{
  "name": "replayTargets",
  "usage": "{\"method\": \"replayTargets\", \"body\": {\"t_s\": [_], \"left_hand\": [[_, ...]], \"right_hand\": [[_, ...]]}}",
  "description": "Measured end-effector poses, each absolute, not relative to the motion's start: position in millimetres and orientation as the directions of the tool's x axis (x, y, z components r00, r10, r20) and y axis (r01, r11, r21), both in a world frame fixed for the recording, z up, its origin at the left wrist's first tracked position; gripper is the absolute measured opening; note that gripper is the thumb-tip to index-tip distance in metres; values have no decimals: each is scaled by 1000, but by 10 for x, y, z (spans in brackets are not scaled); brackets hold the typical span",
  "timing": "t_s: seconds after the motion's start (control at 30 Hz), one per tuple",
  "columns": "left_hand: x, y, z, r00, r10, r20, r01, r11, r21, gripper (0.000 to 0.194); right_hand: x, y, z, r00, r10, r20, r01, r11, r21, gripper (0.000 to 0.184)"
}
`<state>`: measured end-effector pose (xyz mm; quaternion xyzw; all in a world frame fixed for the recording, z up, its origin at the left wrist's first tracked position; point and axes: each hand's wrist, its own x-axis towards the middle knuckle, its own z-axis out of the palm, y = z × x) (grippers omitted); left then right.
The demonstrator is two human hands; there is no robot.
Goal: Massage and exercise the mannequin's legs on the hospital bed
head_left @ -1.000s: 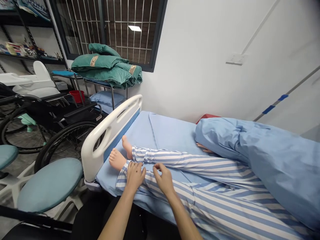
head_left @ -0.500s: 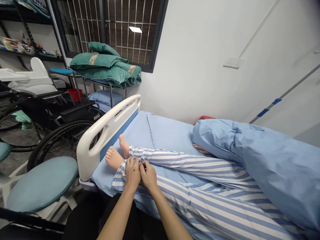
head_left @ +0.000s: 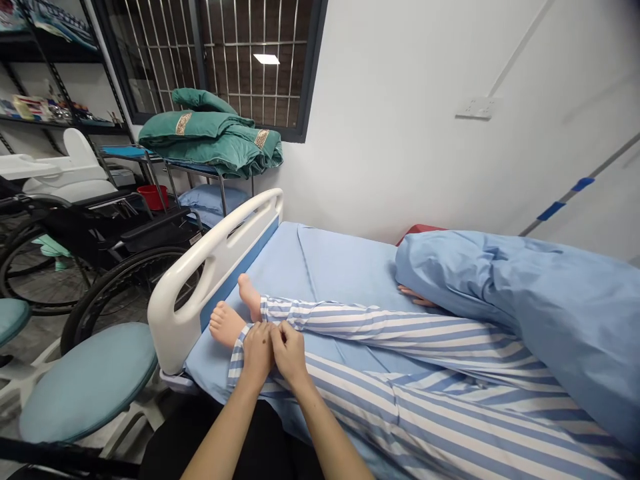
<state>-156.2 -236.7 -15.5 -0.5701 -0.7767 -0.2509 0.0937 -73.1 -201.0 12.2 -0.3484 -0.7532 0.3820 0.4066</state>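
Blue-and-white striped pajama trousers (head_left: 350, 377) cover the legs of a figure with smooth, doll-like feet, lying on the bed. My left hand (head_left: 259, 352) is wrapped over the near trouser leg just above the ankle, its fingertips hidden on the far side. Right against it, my right hand (head_left: 291, 353) has its fingers curled and pressed together on the same trouser leg. The near foot (head_left: 226, 325) sticks out of the cuff to the left of my hands. Beyond it, the far foot (head_left: 249, 297) points up.
A white footboard (head_left: 173, 327) stands left of the feet. A blue quilt (head_left: 545, 293) covers the figure's upper part, with a hand (head_left: 417, 297) showing at its edge. Left of the bed are a stool (head_left: 90, 380) and a wheelchair (head_left: 145, 233). Green folded bedding (head_left: 215, 137) lies behind.
My hands have drawn closer together on the trouser leg, the right shifting toward the left. The camera view has moved slightly.
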Motion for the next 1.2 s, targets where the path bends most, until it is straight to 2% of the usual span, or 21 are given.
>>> {"method": "replayTargets", "body": {"t_s": [0.07,0.13,0.23,0.33,0.43,0.57,0.73,0.83,0.9,1.1,1.2], "left_hand": [[-1559,-2366,-134,-359,829,429,911,211,354,19],[-1555,-2350,-58,-422,799,430,854,191,483,20],[-1541,-2285,116,-537,740,406,685,101,722,20],[-1514,-2180,189,-614,712,341,498,15,867,25],[-1503,-2071,60,-643,714,275,487,105,867,34],[-1559,-1993,-185,-535,801,268,641,178,747,38],[-1595,-2027,-246,-482,796,366,748,157,645,38],[-1567,-2056,-198,-468,831,302,711,151,687,45],[-1555,-2068,-172,-479,838,263,664,150,733,48],[-1567,-2081,-182,-528,804,272,584,112,804,45],[-1528,-2052,-99,-588,780,215,489,131,863,41]], "right_hand": [[-778,-1981,35,-404,860,311,212,419,-883,34],[-801,-1936,-21,-380,884,273,190,363,-912,36],[-794,-1865,-38,-375,900,224,124,288,-950,39],[-767,-1833,-16,-380,905,190,57,228,-972,42],[-758,-1840,-14,-349,916,196,-4,207,-978,41],[-786,-1854,-36,-327,922,209,-29,211,-977,39],[-752,-1829,61,-356,904,236,124,296,-947,41],[-698,-1827,147,-399,857,327,226,438,-870,41],[-685,-1849,149,-410,842,350,262,476,-840,42],[-740,-1949,-18,-313,891,330,388,437,-811,43],[-755,-1941,-38,-304,894,328,386,430,-816,43]]}}
